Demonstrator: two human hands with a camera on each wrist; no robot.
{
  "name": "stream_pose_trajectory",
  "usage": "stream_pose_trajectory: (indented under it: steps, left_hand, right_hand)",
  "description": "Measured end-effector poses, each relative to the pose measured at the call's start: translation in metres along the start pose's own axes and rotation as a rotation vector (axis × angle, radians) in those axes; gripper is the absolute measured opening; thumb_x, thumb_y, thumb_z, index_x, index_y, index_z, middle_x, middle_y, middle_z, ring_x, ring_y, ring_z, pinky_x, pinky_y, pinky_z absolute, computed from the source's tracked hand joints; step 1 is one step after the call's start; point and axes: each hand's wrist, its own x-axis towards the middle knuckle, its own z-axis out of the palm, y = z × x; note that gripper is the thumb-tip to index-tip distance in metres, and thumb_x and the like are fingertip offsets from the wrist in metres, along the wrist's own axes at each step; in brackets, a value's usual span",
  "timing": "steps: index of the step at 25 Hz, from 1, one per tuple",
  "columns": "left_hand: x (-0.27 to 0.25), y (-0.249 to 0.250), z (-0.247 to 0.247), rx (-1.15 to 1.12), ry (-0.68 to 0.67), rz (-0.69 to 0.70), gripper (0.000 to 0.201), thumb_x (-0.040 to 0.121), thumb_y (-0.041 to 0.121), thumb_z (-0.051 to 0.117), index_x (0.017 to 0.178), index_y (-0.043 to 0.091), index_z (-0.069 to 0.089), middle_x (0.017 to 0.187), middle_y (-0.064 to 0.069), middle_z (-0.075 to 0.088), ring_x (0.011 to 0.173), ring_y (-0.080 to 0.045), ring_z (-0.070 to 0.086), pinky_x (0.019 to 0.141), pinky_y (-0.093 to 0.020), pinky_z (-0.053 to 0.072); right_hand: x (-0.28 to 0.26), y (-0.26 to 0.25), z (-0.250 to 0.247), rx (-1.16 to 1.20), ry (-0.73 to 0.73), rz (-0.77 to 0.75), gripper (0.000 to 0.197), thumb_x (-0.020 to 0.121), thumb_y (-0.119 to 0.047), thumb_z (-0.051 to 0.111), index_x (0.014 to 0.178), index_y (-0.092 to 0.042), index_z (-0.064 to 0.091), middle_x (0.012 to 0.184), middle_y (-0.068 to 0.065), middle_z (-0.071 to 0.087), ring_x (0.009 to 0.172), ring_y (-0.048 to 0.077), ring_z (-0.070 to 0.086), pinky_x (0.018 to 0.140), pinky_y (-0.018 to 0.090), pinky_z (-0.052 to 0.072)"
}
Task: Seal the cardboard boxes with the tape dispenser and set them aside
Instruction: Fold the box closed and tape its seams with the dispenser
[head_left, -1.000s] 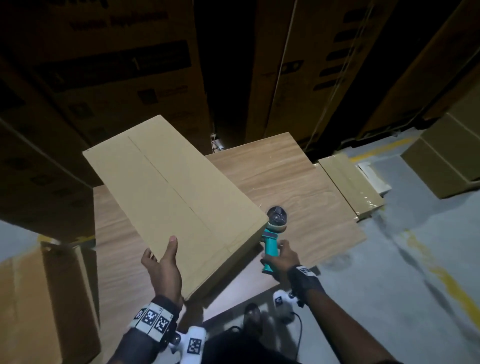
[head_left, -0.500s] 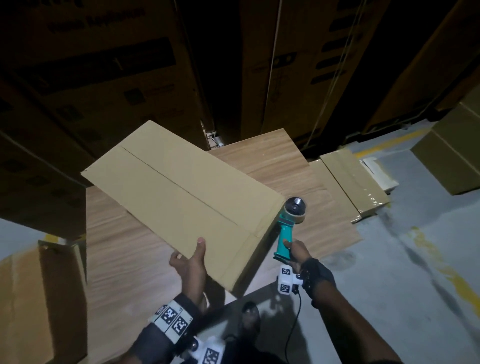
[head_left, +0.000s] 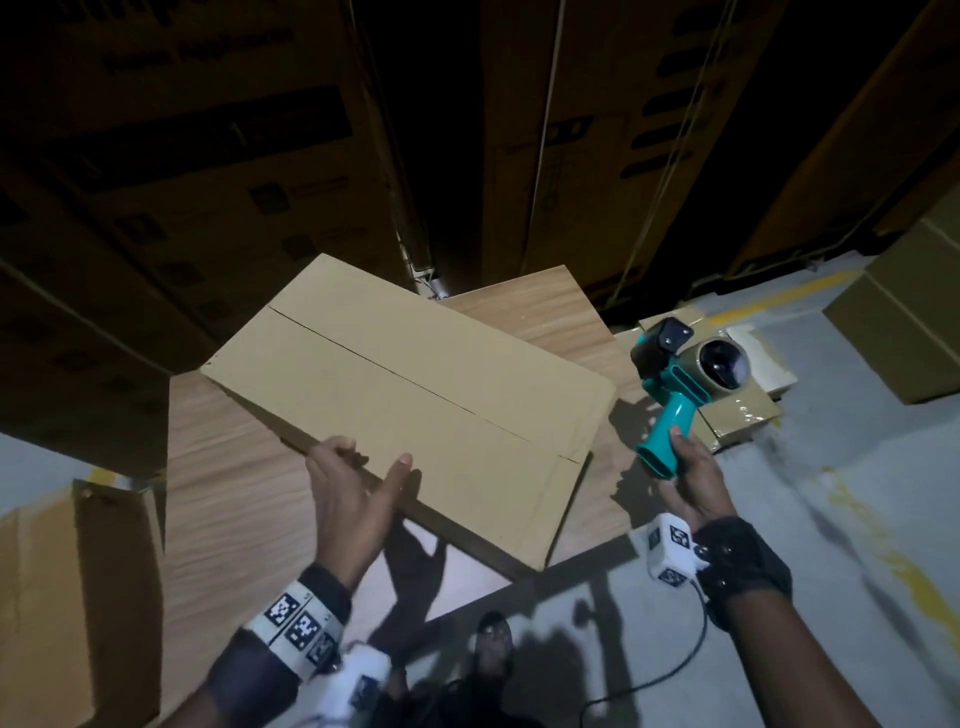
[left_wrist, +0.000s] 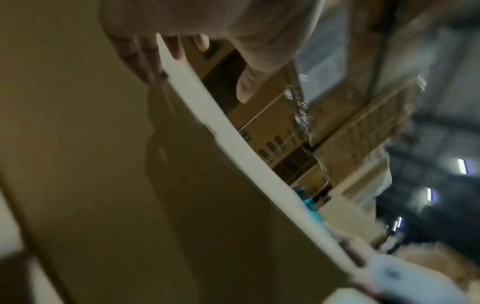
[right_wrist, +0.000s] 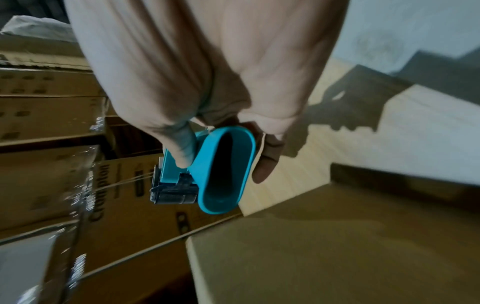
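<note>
A long flat cardboard box (head_left: 415, 395) lies at an angle on the wooden table (head_left: 234, 493), its top seam untaped. My left hand (head_left: 358, 478) grips the box's near long edge, thumb on top and fingers round the edge. In the left wrist view the box's edge (left_wrist: 233, 144) runs between the thumb and fingers of the left hand (left_wrist: 182, 51). My right hand (head_left: 685, 478) holds the teal tape dispenser (head_left: 675, 389) by its handle, raised in the air just right of the box. The right wrist view shows the handle's hollow end (right_wrist: 226, 170) and the box top (right_wrist: 337, 246) below.
Tall stacked cartons (head_left: 208, 156) wall off the far side of the table. Taped flat boxes (head_left: 743, 415) lie on the floor at the right, with a larger carton (head_left: 893, 322) beyond. An open carton (head_left: 78, 597) stands at lower left. Grey floor with yellow marks (head_left: 883, 545) spreads right.
The box has swung clockwise on the table with my left hand shifting along its near edge. My right hand has lifted the tape dispenser up and to the right.
</note>
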Motion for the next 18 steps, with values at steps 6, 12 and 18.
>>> stream_pose_trajectory:
  steps: [6,12,18]
  left_hand:
    - [0.102,-0.024,-0.047,0.696,-0.329,0.484,0.115,0.063,0.097,0.048,0.153,0.028,0.033,0.168,-0.004,0.021,0.153,-0.031,0.021,0.113,-0.071,0.025]
    - [0.163,-0.070,-0.106,0.966,-0.519,0.454,0.128,0.052,0.112,0.028,0.159,0.049,-0.001,0.169,0.008,-0.015,0.158,-0.027,-0.008,0.121,-0.071,0.000]
    - [0.128,-0.092,-0.104,0.931,-0.380,0.472,0.106,0.067,0.107,0.018,0.158,0.053,0.013,0.171,0.003,0.000,0.158,-0.029,0.005,0.121,-0.068,0.000]
  right_hand:
    - [-0.082,0.015,0.069,-0.023,-0.263,0.038,0.042,0.100,-0.012,0.053,0.142,-0.009,0.048,0.117,0.014,0.063,0.100,0.024,0.062,0.089,0.037,0.058]
    - [-0.115,0.052,0.109,-0.158,-0.329,0.116,0.062,0.082,-0.021,0.077,0.136,-0.007,0.051,0.113,0.019,0.062,0.090,0.029,0.060,0.079,0.039,0.057]
    - [-0.098,0.038,0.107,-0.287,-0.316,0.084,0.031,0.099,-0.010,0.058,0.129,-0.011,0.051,0.105,0.021,0.061,0.080,0.030,0.062,0.084,0.048,0.060]
